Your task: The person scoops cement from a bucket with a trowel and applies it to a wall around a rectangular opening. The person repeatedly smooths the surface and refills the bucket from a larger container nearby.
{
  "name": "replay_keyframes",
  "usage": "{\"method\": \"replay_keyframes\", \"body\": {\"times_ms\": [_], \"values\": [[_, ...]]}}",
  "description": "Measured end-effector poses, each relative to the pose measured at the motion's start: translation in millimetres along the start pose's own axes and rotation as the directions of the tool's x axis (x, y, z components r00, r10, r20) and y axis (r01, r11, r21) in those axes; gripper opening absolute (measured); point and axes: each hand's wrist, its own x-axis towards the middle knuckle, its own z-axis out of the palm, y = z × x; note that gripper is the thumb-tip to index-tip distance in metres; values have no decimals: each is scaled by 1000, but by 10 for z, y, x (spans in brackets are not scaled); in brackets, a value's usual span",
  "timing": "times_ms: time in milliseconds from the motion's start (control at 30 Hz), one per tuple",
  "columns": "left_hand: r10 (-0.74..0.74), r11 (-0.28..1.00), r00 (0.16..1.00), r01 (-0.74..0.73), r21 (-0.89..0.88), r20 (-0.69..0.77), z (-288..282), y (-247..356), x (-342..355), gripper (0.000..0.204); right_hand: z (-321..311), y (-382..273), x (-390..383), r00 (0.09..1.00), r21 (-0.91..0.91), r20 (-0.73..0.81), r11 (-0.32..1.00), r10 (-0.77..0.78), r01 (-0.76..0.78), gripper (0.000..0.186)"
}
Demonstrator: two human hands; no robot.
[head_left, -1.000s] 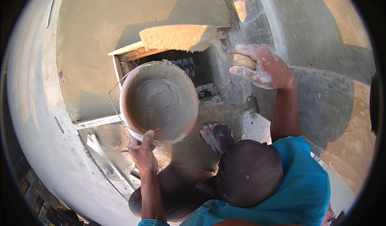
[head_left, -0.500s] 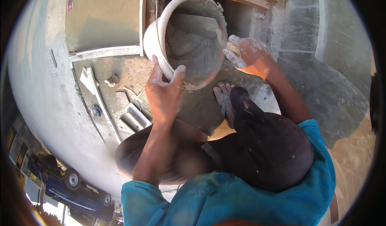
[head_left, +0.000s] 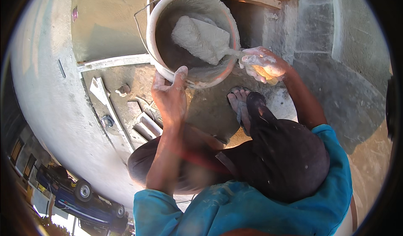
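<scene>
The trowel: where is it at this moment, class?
In the head view, above centre, the trowel, loaded with mortar, extends across the mouth of the bucket from the right hand beside the right rim.

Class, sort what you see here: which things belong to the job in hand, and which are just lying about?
In use:
- bucket, gripped at its rim by the left hand
- trowel, held by the right hand
- wet grey mix on the trowel

Lying about:
- long pale strip
- pale channel-shaped piece
- small brownish lump
</scene>
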Motion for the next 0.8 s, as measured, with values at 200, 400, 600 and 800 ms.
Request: {"method": "replay_keyframes", "body": {"times_ms": [200, 400, 600, 800], "values": [[-44, 973, 996, 61, -225, 81, 113, -27, 55, 41, -341, -72, -361, 980, 187, -62, 962, -190, 198, 66], [-67, 987, 998, 66, -147, -3, 74, -50, -16, 52, -790, -396, -688, 714, -4, -630, 920, -306, 391, 34], [-99, 987, 995, 101, -121, 19, 126, -38, -20, 49, -1906, -329, -356, 12, -595, -740, 647, -672, -477, 49], [-93, 991, 995, 96, -98, 36, 32, -27, -63, 44, -1929, -923, 69, 17, -418, -857, 673, -516, -610, 54]]}}
